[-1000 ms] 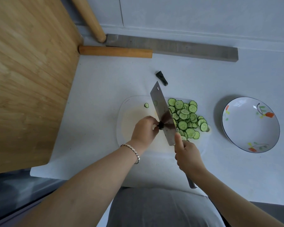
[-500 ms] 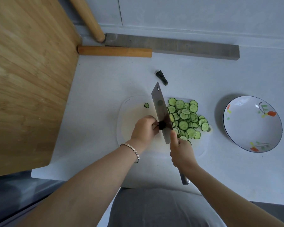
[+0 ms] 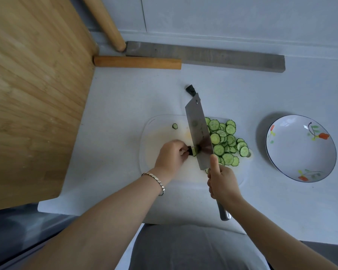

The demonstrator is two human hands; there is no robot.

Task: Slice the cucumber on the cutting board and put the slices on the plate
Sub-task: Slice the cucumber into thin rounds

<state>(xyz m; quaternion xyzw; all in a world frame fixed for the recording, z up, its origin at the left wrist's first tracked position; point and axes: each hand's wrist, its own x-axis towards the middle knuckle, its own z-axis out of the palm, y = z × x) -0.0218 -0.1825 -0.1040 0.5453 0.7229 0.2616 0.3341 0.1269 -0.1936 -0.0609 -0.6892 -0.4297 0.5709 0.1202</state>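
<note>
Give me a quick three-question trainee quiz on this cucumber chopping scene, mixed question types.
1. True or false: the plate already holds slices.
2. Which hand grips the cleaver? A. left hand B. right hand
3. Fill in: the pile of slices lies to the ___ of the blade, on the cutting board.

Key: 1. False, it holds none. 2. B; the left hand pinches the cucumber stub. 3. Right.

1. Large light bamboo wooden board (image 3: 33, 90) fills the left side.
2. Round pale wooden leg (image 3: 105, 24) slants down at top.
3. Short orange-brown wooden bar (image 3: 137, 62) lies flat, just beside a long grey weathered plank (image 3: 213, 56).
</note>
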